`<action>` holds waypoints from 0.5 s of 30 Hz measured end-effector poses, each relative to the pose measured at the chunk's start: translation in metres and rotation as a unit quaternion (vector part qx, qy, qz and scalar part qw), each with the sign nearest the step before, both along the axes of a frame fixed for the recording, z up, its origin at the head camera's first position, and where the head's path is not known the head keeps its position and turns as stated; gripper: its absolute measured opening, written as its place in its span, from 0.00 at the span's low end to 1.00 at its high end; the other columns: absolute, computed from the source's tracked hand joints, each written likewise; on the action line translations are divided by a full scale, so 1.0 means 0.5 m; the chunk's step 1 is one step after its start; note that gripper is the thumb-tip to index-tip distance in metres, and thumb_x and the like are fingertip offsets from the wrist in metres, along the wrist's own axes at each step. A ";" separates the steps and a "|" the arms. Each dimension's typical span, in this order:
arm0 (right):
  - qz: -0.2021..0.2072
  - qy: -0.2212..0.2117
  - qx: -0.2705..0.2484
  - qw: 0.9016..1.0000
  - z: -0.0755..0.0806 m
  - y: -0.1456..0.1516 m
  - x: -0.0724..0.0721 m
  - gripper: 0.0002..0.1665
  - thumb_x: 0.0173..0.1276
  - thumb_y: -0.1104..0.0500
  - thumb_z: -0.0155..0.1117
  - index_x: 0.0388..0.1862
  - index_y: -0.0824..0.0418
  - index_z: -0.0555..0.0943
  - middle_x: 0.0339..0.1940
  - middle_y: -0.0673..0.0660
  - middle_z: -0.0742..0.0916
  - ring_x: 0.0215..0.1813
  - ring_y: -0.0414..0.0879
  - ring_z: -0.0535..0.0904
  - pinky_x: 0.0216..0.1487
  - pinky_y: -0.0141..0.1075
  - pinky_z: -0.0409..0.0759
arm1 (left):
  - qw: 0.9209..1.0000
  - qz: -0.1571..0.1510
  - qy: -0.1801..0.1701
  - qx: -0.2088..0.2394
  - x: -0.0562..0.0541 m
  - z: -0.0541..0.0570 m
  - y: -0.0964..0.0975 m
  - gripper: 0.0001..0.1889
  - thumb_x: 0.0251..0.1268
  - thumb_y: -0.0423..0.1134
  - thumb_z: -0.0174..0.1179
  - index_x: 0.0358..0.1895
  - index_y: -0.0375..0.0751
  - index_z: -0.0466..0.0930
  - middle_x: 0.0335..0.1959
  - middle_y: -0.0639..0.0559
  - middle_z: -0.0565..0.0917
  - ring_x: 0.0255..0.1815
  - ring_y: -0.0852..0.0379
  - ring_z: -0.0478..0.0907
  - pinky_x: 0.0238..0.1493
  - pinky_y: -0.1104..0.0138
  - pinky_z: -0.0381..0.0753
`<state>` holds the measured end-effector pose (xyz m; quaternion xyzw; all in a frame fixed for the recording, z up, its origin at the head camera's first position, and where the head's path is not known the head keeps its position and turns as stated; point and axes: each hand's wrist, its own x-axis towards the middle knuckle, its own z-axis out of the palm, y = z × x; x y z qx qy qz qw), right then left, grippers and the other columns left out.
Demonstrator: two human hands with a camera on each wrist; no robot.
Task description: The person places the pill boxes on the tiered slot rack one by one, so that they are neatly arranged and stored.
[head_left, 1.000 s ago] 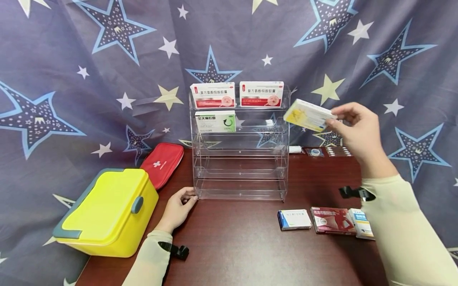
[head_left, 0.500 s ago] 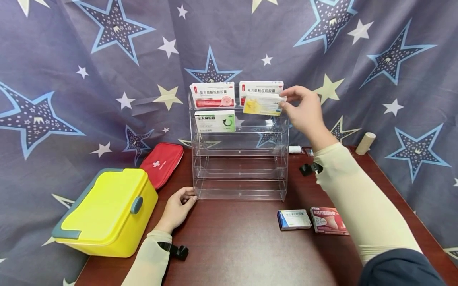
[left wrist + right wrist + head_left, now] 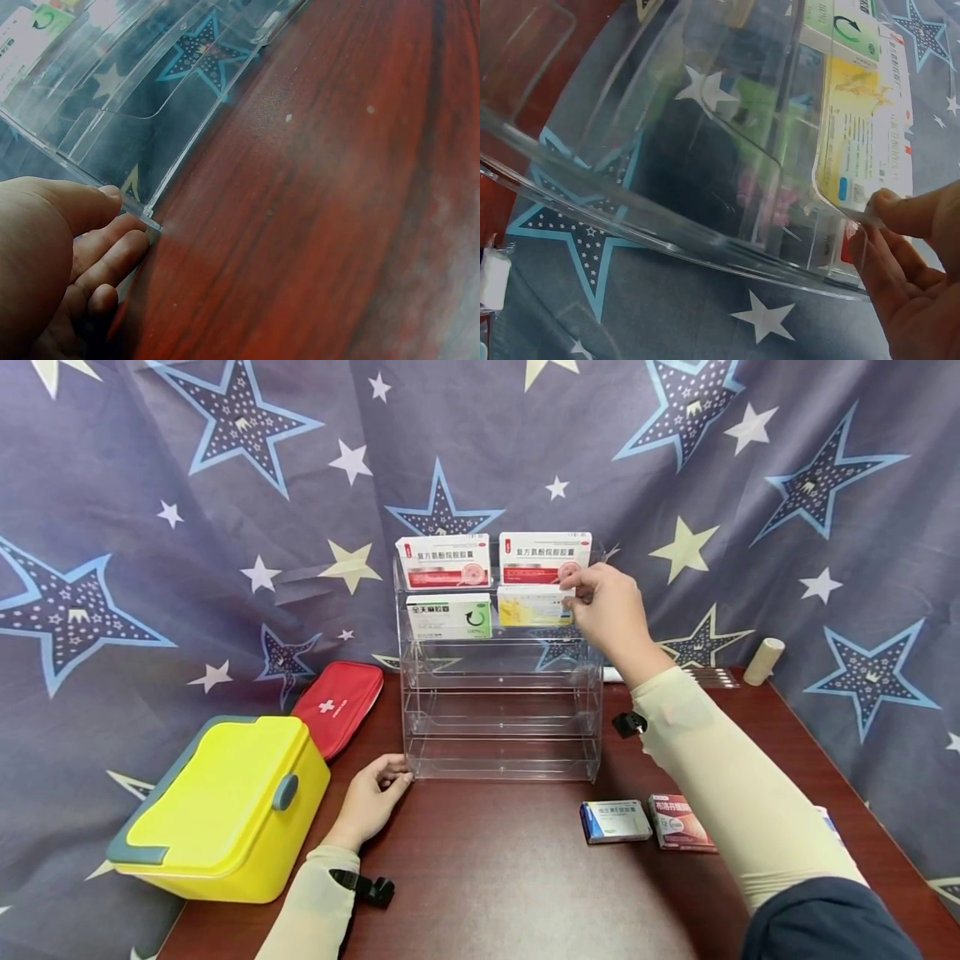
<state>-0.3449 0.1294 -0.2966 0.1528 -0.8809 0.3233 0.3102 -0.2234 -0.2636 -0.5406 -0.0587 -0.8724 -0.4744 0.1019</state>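
A yellow-and-white medicine box (image 3: 531, 607) sits at the second tier of a clear plastic display rack (image 3: 502, 770), on its right side. My right hand (image 3: 609, 614) pinches the box's right end between thumb and fingers. In the right wrist view, the lower part of that medicine box (image 3: 855, 142) stands behind the tier's clear front lip. Left of it on the same tier is a green-and-white box (image 3: 450, 617). Two red-and-white boxes (image 3: 444, 562) fill the top tier. My left hand (image 3: 372, 799) holds the rack's lower left corner, its thumb (image 3: 94, 206) against the side panel.
On the table's right lie a blue-and-white box (image 3: 617, 821) and a red box (image 3: 681, 822), partly covered by my right sleeve. A yellow case (image 3: 225, 810) and a red first-aid pouch (image 3: 339, 706) are at the left. A beige roll (image 3: 764, 662) stands at the back right.
My right hand has carried the yellow-and-white box leftward from beside the rack, past the top tier's right box and down to the second tier. My left hand has stayed at the rack's corner.
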 end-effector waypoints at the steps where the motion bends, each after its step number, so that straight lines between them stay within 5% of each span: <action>1: 0.002 -0.002 0.005 1.000 -0.002 0.000 0.000 0.09 0.65 0.66 0.75 0.42 0.56 0.92 0.38 0.53 0.87 0.39 0.50 0.83 0.48 0.47 0.78 | 1.000 0.000 -0.001 0.000 0.000 0.000 0.000 0.13 0.71 0.31 0.69 0.56 0.40 0.85 0.43 0.50 0.89 0.44 0.55 0.85 0.50 0.66 0.79; 15: 0.021 -0.034 0.121 0.992 0.006 -0.005 0.002 0.09 0.69 0.67 0.66 0.42 0.59 0.91 0.47 0.56 0.90 0.52 0.58 0.86 0.57 0.54 0.79 | 1.000 0.002 -0.003 0.003 0.003 0.001 0.002 0.13 0.71 0.32 0.69 0.56 0.41 0.85 0.44 0.50 0.89 0.45 0.54 0.85 0.51 0.65 0.78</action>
